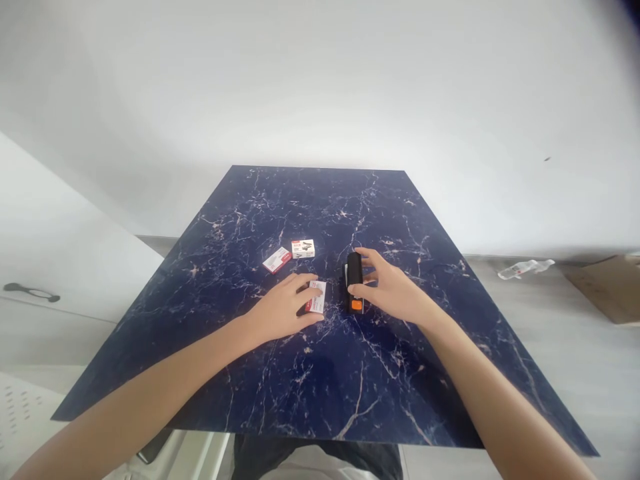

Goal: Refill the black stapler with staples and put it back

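My left hand (283,308) is closed around a small red-and-white box (318,298) lying on the table, its fingers at the far side and its thumb at the near side. Just to the right, my right hand (387,288) grips a black stapler (355,272) with an orange patch at its near end. The thumb presses its left side, while the fingers reach round the far end and right side. Beyond my left hand lie a flat red-and-white box (277,260) and a white box with a dark printed picture (303,249), close together.
Both arms rest over a dark blue marbled table (310,193), which stands near a white wall (320,80). On the floor to the right are a clear plastic bottle (525,269) and a cardboard box (607,287). A white cabinet with a dark handle (31,292) stands at left.
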Demonstrator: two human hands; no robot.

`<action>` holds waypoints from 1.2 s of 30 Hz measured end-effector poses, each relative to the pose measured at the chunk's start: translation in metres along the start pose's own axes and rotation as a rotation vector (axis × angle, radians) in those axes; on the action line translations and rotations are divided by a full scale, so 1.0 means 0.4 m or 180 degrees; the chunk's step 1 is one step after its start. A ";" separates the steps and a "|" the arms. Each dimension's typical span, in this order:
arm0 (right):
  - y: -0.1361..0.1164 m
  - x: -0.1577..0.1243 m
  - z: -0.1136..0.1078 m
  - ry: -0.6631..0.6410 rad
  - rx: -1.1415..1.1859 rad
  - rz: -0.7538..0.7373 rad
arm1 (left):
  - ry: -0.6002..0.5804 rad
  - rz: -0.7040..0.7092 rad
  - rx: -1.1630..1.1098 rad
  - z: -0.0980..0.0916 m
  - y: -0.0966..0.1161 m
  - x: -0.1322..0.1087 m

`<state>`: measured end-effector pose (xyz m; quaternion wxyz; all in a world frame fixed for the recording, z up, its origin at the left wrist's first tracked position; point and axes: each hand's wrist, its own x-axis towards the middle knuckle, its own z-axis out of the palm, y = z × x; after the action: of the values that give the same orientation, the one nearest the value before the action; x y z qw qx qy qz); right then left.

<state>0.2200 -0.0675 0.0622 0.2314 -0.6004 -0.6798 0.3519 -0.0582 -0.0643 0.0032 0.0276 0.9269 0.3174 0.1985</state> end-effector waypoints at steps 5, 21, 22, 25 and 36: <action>-0.006 0.000 0.057 0.0025 0.0458 -0.0186 | -0.0104 -0.0246 -0.0470 0.019 -0.005 0.002; 0.028 0.036 0.142 0.0637 0.0892 -0.0501 | -0.0908 -0.1001 -0.0651 -0.149 -0.222 -0.022; 0.030 0.038 0.143 0.0628 0.0891 -0.0500 | -0.0939 -0.0973 -0.0656 -0.148 -0.222 -0.025; 0.038 0.040 0.145 0.0620 0.0829 -0.0498 | -0.0909 -0.0874 -0.0668 -0.133 -0.227 -0.024; 0.052 0.043 0.148 0.0501 0.0780 -0.0567 | -0.0294 -0.0910 -0.1019 -0.112 -0.121 0.012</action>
<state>0.1870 -0.0618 0.0064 0.3856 -0.5308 -0.6621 0.3621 -0.0999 -0.0260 0.0376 0.2168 0.8643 0.4085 0.1978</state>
